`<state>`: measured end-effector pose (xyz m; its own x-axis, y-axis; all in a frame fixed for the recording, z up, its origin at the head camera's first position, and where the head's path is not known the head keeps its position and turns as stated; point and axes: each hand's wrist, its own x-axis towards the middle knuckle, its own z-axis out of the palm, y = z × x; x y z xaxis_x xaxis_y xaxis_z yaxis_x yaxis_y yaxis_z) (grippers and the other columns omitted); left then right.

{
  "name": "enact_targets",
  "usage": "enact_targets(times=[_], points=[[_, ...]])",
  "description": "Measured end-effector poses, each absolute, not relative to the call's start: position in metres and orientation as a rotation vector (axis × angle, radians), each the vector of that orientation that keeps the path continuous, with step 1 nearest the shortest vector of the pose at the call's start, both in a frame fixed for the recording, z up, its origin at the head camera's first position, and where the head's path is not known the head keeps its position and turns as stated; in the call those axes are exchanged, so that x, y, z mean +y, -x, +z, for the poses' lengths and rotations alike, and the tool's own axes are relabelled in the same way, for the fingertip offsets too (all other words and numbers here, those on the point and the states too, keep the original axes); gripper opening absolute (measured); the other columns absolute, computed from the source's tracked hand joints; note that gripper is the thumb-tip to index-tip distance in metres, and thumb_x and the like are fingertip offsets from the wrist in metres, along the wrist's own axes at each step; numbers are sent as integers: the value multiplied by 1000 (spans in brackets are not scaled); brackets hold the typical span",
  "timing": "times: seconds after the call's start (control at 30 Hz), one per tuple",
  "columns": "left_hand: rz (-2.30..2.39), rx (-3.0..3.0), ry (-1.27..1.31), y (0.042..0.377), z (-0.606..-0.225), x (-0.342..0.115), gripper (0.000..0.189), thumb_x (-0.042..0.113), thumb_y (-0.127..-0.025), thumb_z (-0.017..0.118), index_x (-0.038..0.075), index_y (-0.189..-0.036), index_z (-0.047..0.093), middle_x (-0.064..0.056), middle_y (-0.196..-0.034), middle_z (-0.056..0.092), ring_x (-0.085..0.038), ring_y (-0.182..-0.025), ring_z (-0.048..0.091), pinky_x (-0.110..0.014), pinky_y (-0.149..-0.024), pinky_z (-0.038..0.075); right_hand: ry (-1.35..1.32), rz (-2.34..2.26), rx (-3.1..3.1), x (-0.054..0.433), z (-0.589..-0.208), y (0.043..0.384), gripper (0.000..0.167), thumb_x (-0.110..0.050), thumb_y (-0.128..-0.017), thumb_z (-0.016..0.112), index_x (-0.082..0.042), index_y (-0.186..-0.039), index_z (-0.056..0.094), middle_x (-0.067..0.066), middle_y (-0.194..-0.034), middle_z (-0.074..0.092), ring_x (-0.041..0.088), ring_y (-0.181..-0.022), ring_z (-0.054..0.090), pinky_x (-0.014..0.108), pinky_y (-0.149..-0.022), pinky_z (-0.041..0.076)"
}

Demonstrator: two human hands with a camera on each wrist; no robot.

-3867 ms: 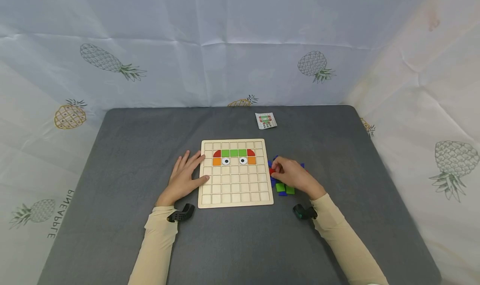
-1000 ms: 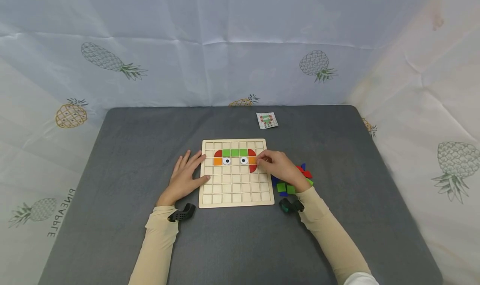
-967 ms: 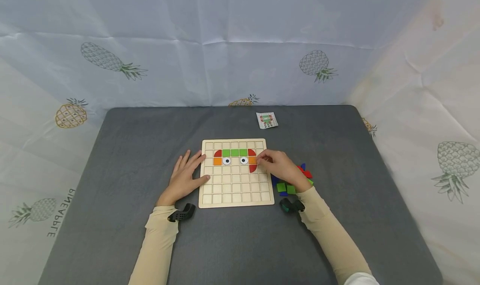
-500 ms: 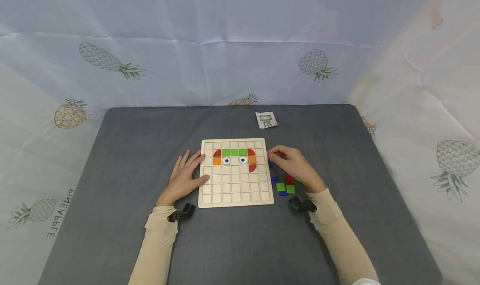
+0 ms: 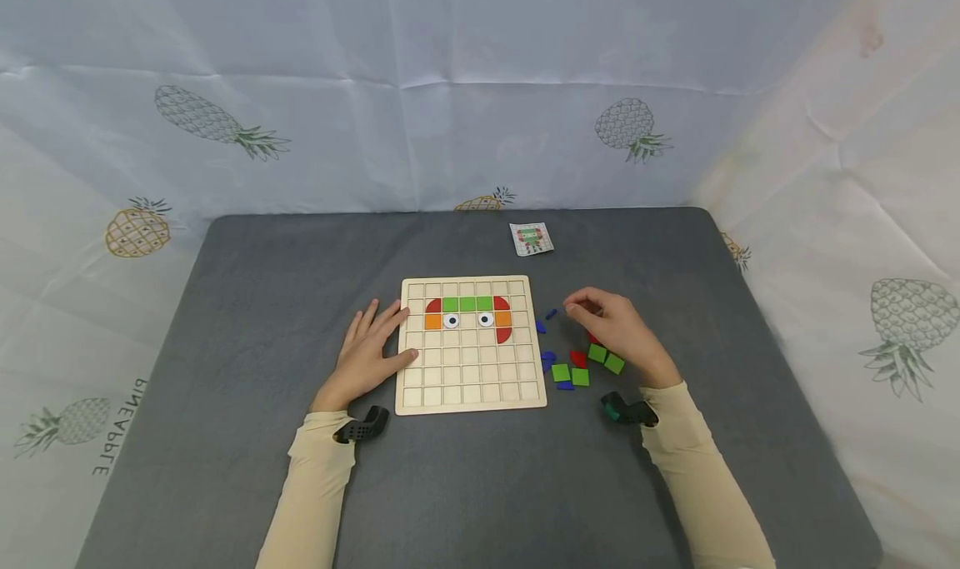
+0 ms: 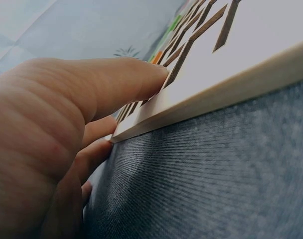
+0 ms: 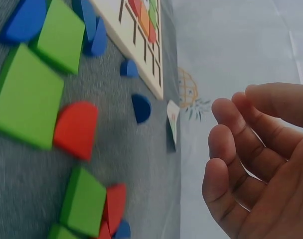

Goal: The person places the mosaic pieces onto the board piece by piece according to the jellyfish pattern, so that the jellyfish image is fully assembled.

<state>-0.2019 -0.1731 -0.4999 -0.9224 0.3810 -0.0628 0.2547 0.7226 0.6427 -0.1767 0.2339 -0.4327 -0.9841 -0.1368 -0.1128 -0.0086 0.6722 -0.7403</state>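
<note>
In the head view, my left hand (image 5: 367, 356) rests with spread fingers on the left edge of the wooden grid board (image 5: 471, 396). The left wrist view has its thumb (image 6: 126, 82) on the board's face. Red quarter-round, green and orange square tiles and two eye tiles form a pattern in the upper cells; a red quarter-round (image 5: 504, 336) sits under the right orange square. My right hand (image 5: 617, 331) hovers over the loose tiles right of the board. Its fingers are loosely bent and hold nothing in the right wrist view. A blue piece (image 7: 141, 108) lies near it.
Green squares (image 5: 561, 373), red quarter-rounds (image 5: 578, 359) and blue pieces (image 5: 548, 357) lie beside the board's right edge. Behind the board is a small pattern card (image 5: 531, 238). A pineapple-print cloth (image 5: 420, 148) hangs beyond the grey table (image 5: 300, 261).
A red quarter-round now lies in the cell below the right orange square. My right hand has left the board and moved right, over the loose tiles. The left hand stays in place.
</note>
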Motion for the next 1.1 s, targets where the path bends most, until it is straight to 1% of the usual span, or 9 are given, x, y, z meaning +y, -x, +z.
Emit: enact_targets(times=[0.1, 0.17, 0.33, 0.5, 0.73, 0.8, 0.87, 1.0, 1.1], points=[[973, 2738, -511, 202, -499, -173, 78, 35, -91, 73, 13, -158, 38, -11, -168, 28, -37, -160, 3, -55, -129, -4, 92, -1188, 2754, 242, -433, 174, 31, -30, -105, 57, -6, -122, 68, 12, -113, 70, 23, -91, 59, 31, -72, 51], [971, 2737, -511, 202, -499, -173, 79, 35, -91, 73, 13, -158, 38, -11, -168, 28, -37, -160, 3, -55, -129, -4, 69, -1185, 2762, 247, -433, 172, 32, -30, -105, 57, -6, -122, 67, 12, -114, 70, 24, -93, 60, 32, -75, 52], [972, 2737, -512, 202, -499, -173, 79, 35, -90, 73, 14, -158, 38, -11, -168, 28, -37, -160, 3, -55, -129, -4, 40, -1183, 2778, 259, -434, 167, 34, -31, -106, 54, -4, -123, 67, 14, -115, 70, 28, -95, 61, 34, -76, 51], [969, 2737, -515, 203, -500, -174, 79, 36, -91, 73, 14, -158, 38, -11, -168, 28, -37, -160, 2, -55, -129, -4, 25, -1152, 2788, 268, -437, 161, 33, -30, -106, 55, -4, -123, 66, 16, -115, 70, 27, -95, 61, 35, -78, 51], [973, 2735, -519, 203, -501, -174, 79, 36, -91, 73, 14, -158, 38, -11, -168, 27, -37, -160, 2, -55, -129, -5, -14, -1062, 2777, 275, -446, 151, 32, -31, -105, 56, -7, -122, 68, 13, -118, 71, 26, -100, 65, 36, -81, 53], [975, 2735, -519, 203, -501, -174, 79, 36, -91, 73, 14, -158, 38, -11, -168, 27, -37, -160, 2, -55, -129, -5, -19, -1041, 2765, 277, -449, 148, 30, -29, -105, 57, -8, -121, 69, 13, -115, 72, 24, -97, 65, 35, -81, 53], [976, 2733, -522, 203, -501, -174, 78, 36, -91, 73, 14, -158, 38, -11, -168, 27, -37, -160, 2, -55, -129, -5, -18, -1014, 2758, 278, -451, 145, 27, -27, -104, 58, -8, -120, 70, 11, -110, 73, 21, -91, 65, 34, -77, 53], [980, 2730, -525, 203, -501, -174, 79, 36, -91, 73, 14, -158, 38, -11, -168, 27, -37, -160, 2, -55, -129, -5, 6, -977, 2720, 279, -456, 141, 23, -22, -101, 63, -7, -118, 70, 7, -95, 71, 16, -76, 57, 29, -68, 48], [980, 2731, -526, 203, -501, -174, 79, 36, -91, 73, 15, -158, 38, -10, -168, 27, -37, -160, 2, -55, -129, -5, 22, -947, 2708, 277, -459, 138, 22, -21, -99, 66, -6, -116, 71, 5, -89, 67, 15, -70, 53, 27, -61, 44]])
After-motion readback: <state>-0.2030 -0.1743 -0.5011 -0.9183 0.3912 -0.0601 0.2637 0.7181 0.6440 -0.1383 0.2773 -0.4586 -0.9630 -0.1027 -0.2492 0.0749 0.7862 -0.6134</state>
